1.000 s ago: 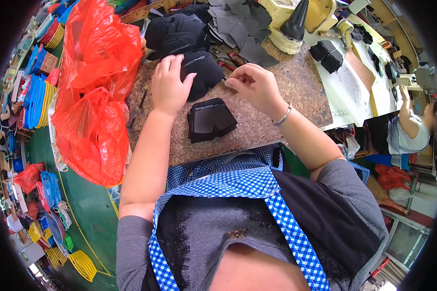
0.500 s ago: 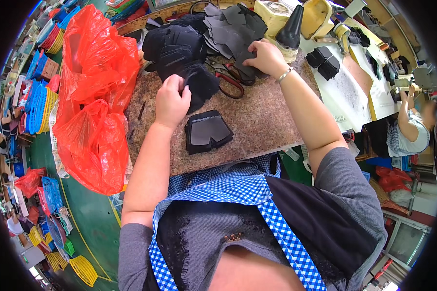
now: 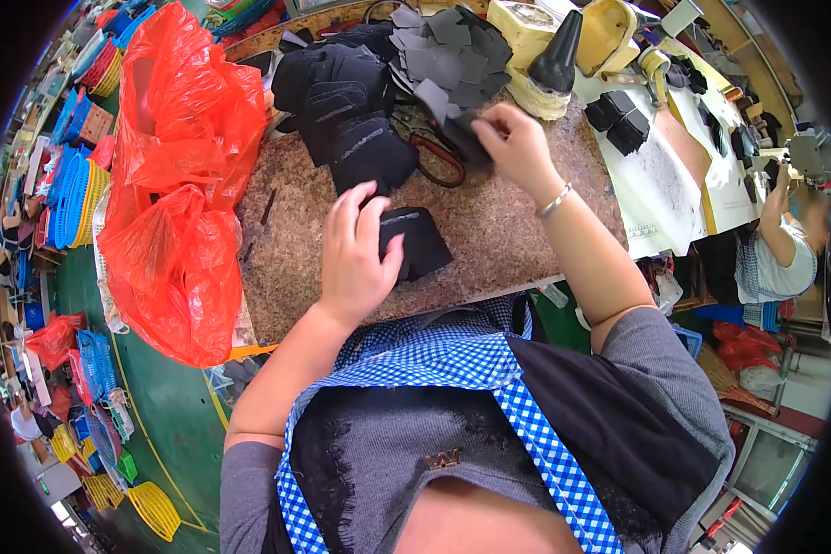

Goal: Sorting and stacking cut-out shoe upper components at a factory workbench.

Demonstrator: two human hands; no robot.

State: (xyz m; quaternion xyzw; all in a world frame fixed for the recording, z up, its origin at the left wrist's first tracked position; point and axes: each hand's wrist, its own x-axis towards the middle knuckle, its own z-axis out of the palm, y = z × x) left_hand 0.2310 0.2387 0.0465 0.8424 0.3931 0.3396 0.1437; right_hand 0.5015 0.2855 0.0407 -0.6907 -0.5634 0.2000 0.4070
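left hand [image 3: 358,254]: fingers spread, palm resting flat on a black cut piece [image 3: 417,242] lying on the table [image 3: 499,222], piece jutting out right of the hand. right hand [image 3: 512,140]: fingers pinched together on a grey piece [image 3: 454,129] beside the grey stack [image 3: 448,51]. two orange plastic bags [image 3: 180,175] lie at the table's left edge.

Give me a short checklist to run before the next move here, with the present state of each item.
1. Left hand rests on the black piece on the bench: ok.
2. Right hand pinches a grey piece by the grey pile: ok.
3. Single grey piece taken, not two: cannot tell.
4. Scissors apart from both hands: ok.
5. Bare bench between the hands: ok.
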